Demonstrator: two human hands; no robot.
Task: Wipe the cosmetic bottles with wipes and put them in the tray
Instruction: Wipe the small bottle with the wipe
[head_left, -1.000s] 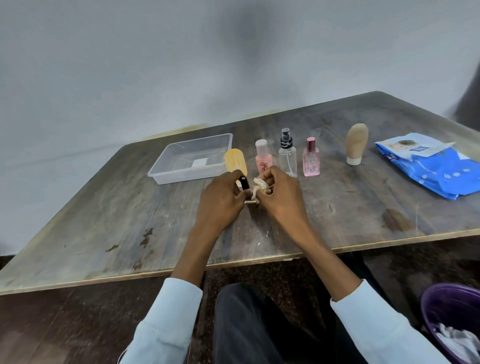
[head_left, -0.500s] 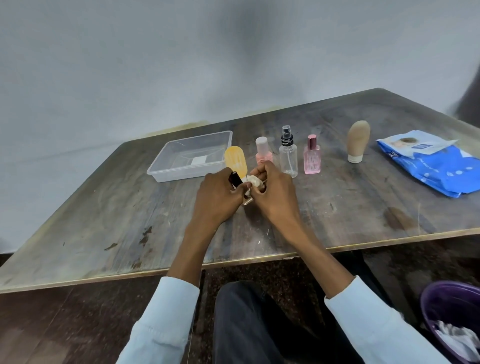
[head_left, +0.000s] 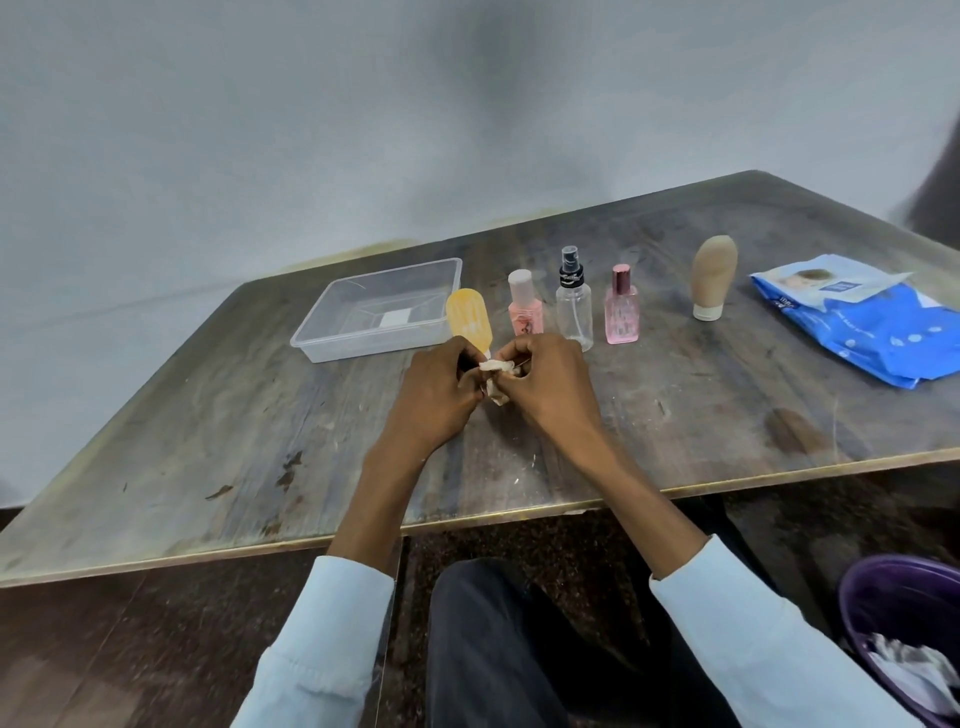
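Item being wiped: a small item, mostly hidden between the two hands; its shape cannot be made out, and it sits low over the middle of the surface (head_left: 675, 415).
Wipe: a crumpled whitish wipe (head_left: 496, 370) bunched between the fingertips of both hands.
Left hand: left hand (head_left: 434, 392) curled, fingers pinching the hidden item and the near end of the wipe.
Right hand: right hand (head_left: 553, 384) curled, fingertips pinching the wipe against the item.
Bottles waiting: yellow tube (head_left: 469, 318) just beyond the hands, then to its right a pink bottle (head_left: 525, 304), a clear spray bottle (head_left: 573, 301), a pink perfume bottle (head_left: 622, 306) and, further right, a tan tube (head_left: 712, 278), all upright.
Tray: clear tray (head_left: 332, 332), far left of the row, with no bottle in it.
Wipe pack: blue wipe pack (head_left: 872, 322) at the right edge.
Bin: purple bin (head_left: 862, 597) on the floor, near right, holding used wipes.
Risk: the hands work just in front of the yellow tube; a knuckle swing could topple it into the row.
Risk: a small slick item may slip from a fingertip pinch and roll off the near edge.
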